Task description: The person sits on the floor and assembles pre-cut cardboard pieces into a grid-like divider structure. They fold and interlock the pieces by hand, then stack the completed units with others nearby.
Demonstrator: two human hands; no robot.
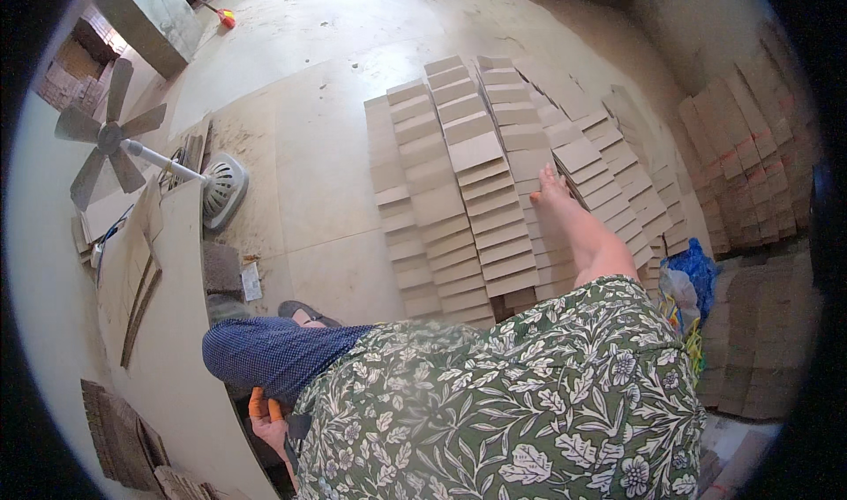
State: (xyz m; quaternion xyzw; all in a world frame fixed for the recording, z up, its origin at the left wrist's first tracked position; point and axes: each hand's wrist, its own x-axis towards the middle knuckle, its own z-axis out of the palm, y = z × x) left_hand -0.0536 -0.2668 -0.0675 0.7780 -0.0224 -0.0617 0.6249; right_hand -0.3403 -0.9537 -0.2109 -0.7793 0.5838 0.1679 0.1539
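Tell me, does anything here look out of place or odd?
Yes: a bare foot rests on the overlapping rows of cardboard pieces laid out on the floor. To the left, a fan with bare blades and no guard lies tipped beside the table.

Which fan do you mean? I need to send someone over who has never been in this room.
Start at the rows of cardboard pieces on the floor and go left across the bare floor. The fan lies tipped there, grey blades uncaged, white round base facing up.
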